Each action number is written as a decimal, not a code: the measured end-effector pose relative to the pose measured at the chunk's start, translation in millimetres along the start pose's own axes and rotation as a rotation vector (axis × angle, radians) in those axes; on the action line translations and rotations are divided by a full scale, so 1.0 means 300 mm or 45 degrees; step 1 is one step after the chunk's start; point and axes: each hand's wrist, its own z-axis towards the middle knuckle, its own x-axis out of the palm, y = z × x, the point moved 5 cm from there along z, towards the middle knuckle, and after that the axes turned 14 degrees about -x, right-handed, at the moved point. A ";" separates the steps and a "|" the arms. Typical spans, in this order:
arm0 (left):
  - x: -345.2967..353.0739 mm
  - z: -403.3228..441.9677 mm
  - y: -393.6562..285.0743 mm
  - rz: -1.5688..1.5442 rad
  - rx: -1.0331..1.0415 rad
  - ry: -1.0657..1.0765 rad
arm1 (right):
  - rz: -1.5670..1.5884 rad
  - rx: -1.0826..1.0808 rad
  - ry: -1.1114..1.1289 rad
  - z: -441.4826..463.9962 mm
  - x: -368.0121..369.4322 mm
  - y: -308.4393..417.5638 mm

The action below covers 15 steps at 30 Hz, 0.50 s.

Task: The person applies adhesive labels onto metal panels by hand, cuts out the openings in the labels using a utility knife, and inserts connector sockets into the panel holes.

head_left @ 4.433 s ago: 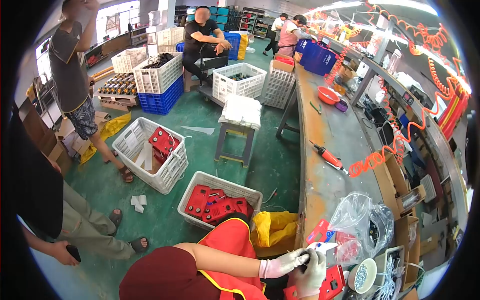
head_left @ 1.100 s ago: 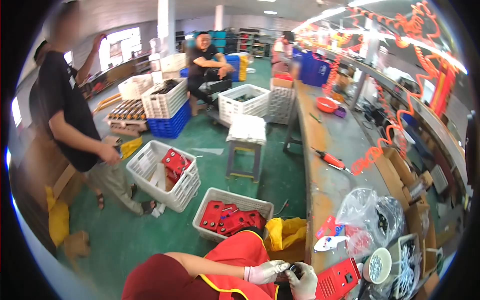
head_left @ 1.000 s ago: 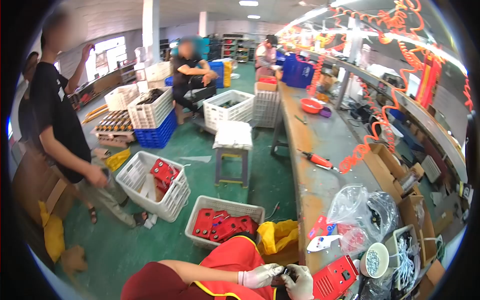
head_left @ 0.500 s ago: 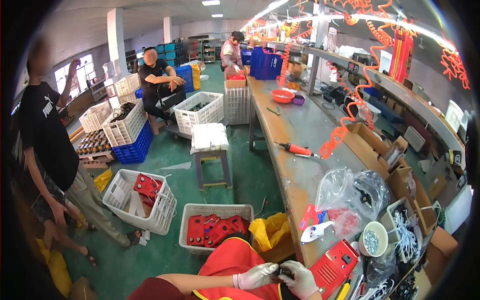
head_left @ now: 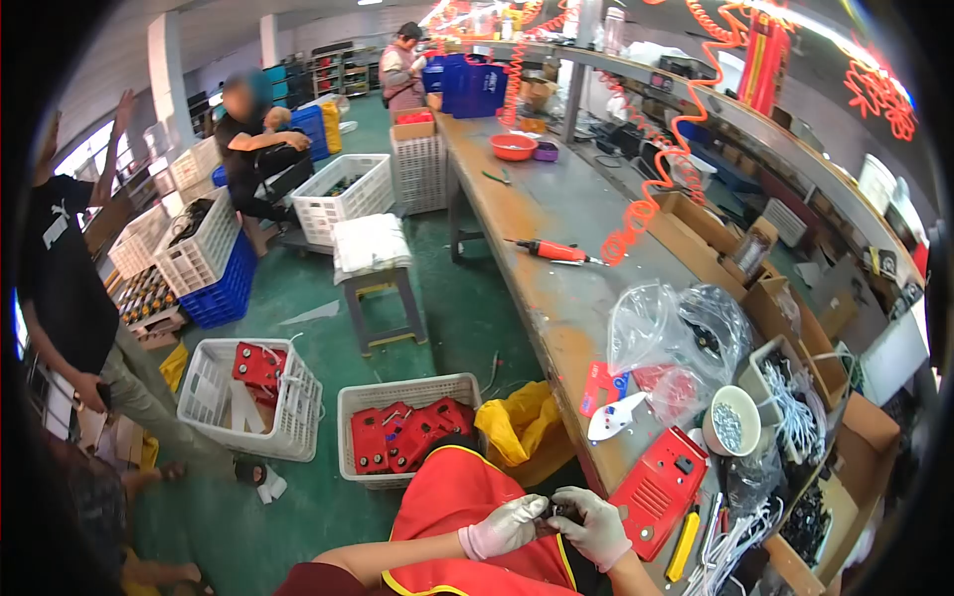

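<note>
My left hand [head_left: 505, 526] and my right hand [head_left: 593, 526], both in whitish gloves, meet above my red apron [head_left: 452, 507]. Pinched between them is a small black part [head_left: 559, 511], too small and too covered by fingers to name. The fingers of both hands are closed around it. Just right of my right hand, a red panel [head_left: 656, 492] with slots and a black switch lies on the bench. A yellow-handled tool [head_left: 683, 546] and a bundle of white cables [head_left: 733, 551] lie beside the panel.
A white crate of red units [head_left: 407, 477] stands on the floor ahead, next to a yellow bag [head_left: 522, 422]. On the workbench [head_left: 556, 308] are a red power screwdriver [head_left: 556, 251], plastic bags [head_left: 661, 328] and a tub of screws [head_left: 730, 422]. Several people are nearby.
My view has swung to the right, so the scene sits further left. Both hands keep hold of the small black part. The person at left has an arm raised higher.
</note>
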 end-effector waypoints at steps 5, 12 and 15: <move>-0.038 0.000 -0.006 0.017 -0.021 -0.068 | -0.086 0.049 -0.036 -0.002 0.018 0.018; -0.021 -0.001 -0.037 0.126 0.117 -0.012 | -0.226 -0.016 -0.057 0.025 0.024 0.024; -0.035 0.010 -0.042 0.161 0.113 -0.029 | -0.290 -0.171 0.106 0.051 0.019 0.034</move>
